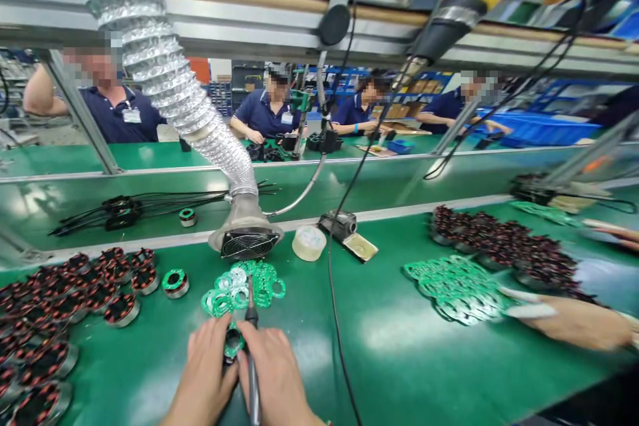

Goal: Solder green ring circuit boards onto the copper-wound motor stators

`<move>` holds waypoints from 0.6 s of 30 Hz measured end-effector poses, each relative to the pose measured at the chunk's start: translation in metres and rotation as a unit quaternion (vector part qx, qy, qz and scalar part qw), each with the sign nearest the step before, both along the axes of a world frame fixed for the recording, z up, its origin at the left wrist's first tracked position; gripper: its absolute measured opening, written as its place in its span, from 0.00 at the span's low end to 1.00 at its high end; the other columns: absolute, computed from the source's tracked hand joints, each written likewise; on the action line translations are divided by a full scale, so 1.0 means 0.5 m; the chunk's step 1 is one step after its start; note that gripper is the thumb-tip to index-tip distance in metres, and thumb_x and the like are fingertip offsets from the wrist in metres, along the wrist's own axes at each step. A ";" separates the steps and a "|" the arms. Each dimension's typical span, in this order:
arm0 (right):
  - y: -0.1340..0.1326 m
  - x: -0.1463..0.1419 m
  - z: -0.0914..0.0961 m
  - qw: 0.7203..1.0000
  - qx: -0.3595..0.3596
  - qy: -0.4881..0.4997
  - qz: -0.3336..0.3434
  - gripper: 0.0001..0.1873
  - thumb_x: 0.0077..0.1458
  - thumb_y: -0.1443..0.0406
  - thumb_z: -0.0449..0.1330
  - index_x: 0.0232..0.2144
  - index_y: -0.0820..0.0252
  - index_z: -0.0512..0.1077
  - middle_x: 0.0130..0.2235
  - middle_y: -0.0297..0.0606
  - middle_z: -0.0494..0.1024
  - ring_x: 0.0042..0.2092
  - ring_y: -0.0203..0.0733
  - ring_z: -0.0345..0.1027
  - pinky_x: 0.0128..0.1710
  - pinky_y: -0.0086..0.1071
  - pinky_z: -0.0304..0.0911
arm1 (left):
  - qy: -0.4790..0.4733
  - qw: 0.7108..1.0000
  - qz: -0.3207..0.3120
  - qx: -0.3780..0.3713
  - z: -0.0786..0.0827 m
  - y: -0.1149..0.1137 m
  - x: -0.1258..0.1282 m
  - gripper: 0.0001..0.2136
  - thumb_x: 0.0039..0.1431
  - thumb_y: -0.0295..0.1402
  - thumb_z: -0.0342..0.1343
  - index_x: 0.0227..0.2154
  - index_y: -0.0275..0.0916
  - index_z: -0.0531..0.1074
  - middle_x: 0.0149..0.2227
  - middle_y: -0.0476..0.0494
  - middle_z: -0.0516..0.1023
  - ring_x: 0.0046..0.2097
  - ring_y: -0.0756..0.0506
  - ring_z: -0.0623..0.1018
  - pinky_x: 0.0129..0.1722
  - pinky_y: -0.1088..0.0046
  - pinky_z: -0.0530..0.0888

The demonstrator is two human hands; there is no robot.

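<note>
My left hand (207, 373) is closed on a small round coil part with a green ring board (232, 343) on top, holding it on the green bench (389, 359). Beside it, my right hand (277, 376) grips a soldering iron (251, 319) like a pen. The iron's dark tip points away from me, just past the part. A loose pile of green ring boards (244, 286) lies right beyond both hands.
Several copper-wound stators (60, 319) crowd the left side. A fume duct with a fan mouth (247, 239), a tape roll (309, 243) and an iron stand (344, 226) sit behind. To the right, a co-worker's hand (574, 323) reaches toward another pile of green boards (459, 289) beside more stators (504, 246). People sit at the far bench.
</note>
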State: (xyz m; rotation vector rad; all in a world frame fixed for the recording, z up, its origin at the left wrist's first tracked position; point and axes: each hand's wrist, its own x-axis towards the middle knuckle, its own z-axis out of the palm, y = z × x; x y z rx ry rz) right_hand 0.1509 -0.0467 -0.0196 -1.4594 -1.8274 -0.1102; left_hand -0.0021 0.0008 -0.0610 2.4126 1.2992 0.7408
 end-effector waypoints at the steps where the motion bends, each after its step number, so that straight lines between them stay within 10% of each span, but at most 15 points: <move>1: -0.001 -0.001 -0.001 1.000 0.003 -0.020 -0.001 0.19 0.54 0.72 0.49 0.48 0.59 0.64 0.32 0.37 0.77 0.31 0.43 0.71 0.32 0.36 0.65 | 0.002 1.000 -0.007 -0.005 0.001 0.003 -0.002 0.21 0.56 0.31 0.51 0.54 0.40 0.64 0.51 0.36 0.73 0.52 0.36 0.72 0.50 0.53 0.70; 9: 0.007 0.003 -0.014 0.998 -0.036 0.047 0.019 0.30 0.44 0.74 0.54 0.52 0.59 0.61 0.41 0.39 0.77 0.39 0.44 0.71 0.39 0.37 0.66 | -0.025 0.991 -0.067 -0.112 0.057 0.019 0.008 0.20 0.54 0.29 0.51 0.51 0.42 0.68 0.51 0.38 0.73 0.53 0.38 0.72 0.54 0.53 0.69; 18: 0.017 0.011 -0.010 0.985 -0.108 0.136 0.018 0.30 0.42 0.75 0.59 0.50 0.53 0.64 0.45 0.34 0.78 0.44 0.42 0.73 0.44 0.35 0.69 | -0.164 0.976 0.002 -0.146 0.019 0.002 0.018 0.22 0.53 0.32 0.51 0.53 0.39 0.62 0.54 0.35 0.71 0.54 0.38 0.73 0.55 0.58 0.71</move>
